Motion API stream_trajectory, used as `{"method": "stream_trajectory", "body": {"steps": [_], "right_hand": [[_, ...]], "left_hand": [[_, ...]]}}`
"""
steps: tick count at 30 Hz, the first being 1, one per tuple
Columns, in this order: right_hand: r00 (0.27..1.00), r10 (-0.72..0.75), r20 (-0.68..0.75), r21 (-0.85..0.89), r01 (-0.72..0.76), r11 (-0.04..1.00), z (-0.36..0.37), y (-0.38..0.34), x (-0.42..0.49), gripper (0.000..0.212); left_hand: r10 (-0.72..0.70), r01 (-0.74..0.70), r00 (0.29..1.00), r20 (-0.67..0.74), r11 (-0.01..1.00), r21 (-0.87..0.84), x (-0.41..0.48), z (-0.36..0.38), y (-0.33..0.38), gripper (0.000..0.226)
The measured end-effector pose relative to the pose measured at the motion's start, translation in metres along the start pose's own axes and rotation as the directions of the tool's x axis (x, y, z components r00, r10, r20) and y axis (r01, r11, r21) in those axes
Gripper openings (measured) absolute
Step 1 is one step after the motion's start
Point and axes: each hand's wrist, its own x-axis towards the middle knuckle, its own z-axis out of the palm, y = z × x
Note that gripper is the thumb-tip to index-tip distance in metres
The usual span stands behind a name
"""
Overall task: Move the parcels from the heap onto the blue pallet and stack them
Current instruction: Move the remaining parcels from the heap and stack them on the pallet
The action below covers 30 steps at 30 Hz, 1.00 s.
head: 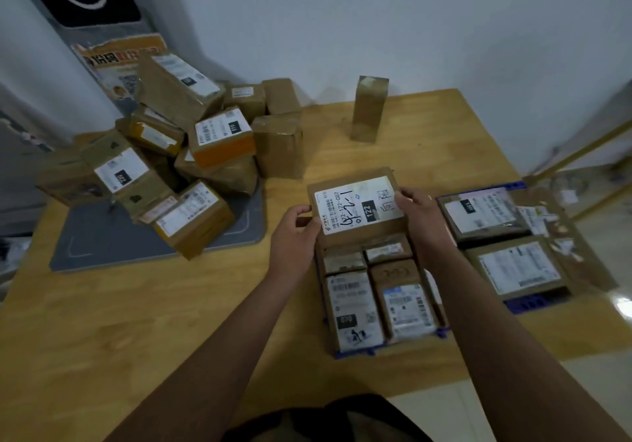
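Left hand (294, 233) and right hand (422, 217) fingers are curling round the labelled parcel (355, 205) over packed parcels (372, 291) on the blue pallet (352, 352); heap (164, 154) lying left of it, tall box (369, 109) beyond.

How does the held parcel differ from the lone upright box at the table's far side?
The held parcel lies flat, gripped by the left hand and right hand; the lone box stands on end, untouched. The held parcel shows a large white label; the lone box shows none. Both are brown cardboard.
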Motion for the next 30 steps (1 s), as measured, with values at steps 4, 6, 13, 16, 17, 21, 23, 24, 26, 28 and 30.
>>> {"method": "stream_trajectory", "body": {"steps": [4, 6, 13, 16, 17, 21, 23, 24, 26, 28, 30], "right_hand": [[0.996, 0.045, 0.073, -0.017, -0.044, 0.999, -0.008, 0.014, 0.019, 0.035], [0.995, 0.053, 0.088, -0.044, -0.049, 0.998, -0.009, 0.018, 0.025, 0.036], [0.986, 0.065, 0.151, -0.112, -0.048, 0.993, -0.014, 0.029, 0.027, 0.034], [0.984, 0.057, 0.169, -0.113, -0.039, 0.993, -0.016, 0.031, 0.025, 0.034], [0.984, 0.051, 0.171, -0.108, -0.033, 0.994, -0.016, 0.032, 0.025, 0.035], [0.981, 0.052, 0.184, -0.089, -0.036, 0.995, -0.02, 0.03, 0.021, 0.031], [0.982, 0.046, 0.184, -0.085, -0.031, 0.996, -0.02, 0.03, 0.02, 0.029], [0.982, 0.045, 0.181, -0.082, -0.031, 0.996, -0.021, 0.03, 0.02, 0.027], [0.983, 0.041, 0.181, -0.069, -0.029, 0.997, -0.021, 0.029, 0.019, 0.023], [0.983, 0.043, 0.178, -0.055, -0.033, 0.998, -0.022, 0.031, 0.019, 0.021], [0.985, 0.051, 0.163, -0.049, -0.044, 0.998, -0.024, 0.033, 0.018, 0.023]], "left_hand": [[-0.068, 0.07, 0.996, -0.055, 0.997, 0.028, 0.003, 0.015, -0.006, 0.028], [-0.099, 0.101, 0.993, -0.065, 0.994, 0.036, 0.003, 0.022, -0.005, 0.029], [-0.137, 0.145, 0.986, -0.098, 0.987, 0.072, 0.002, 0.027, -0.009, 0.035], [-0.138, 0.146, 0.985, -0.104, 0.986, 0.077, 0.0, 0.03, -0.013, 0.035], [-0.136, 0.145, 0.985, -0.104, 0.986, 0.081, 0.0, 0.031, -0.014, 0.034], [-0.118, 0.129, 0.988, -0.099, 0.985, 0.112, -0.002, 0.035, -0.019, 0.037], [-0.113, 0.124, 0.988, -0.103, 0.987, 0.105, -0.002, 0.036, -0.02, 0.037], [-0.108, 0.119, 0.989, -0.104, 0.988, 0.101, -0.003, 0.036, -0.019, 0.035], [-0.097, 0.106, 0.991, -0.096, 0.99, 0.098, -0.005, 0.036, -0.015, 0.032], [-0.088, 0.095, 0.993, -0.077, 0.991, 0.097, -0.006, 0.036, -0.012, 0.031], [-0.08, 0.085, 0.996, -0.048, 0.99, 0.111, -0.006, 0.036, -0.011, 0.033]]}}
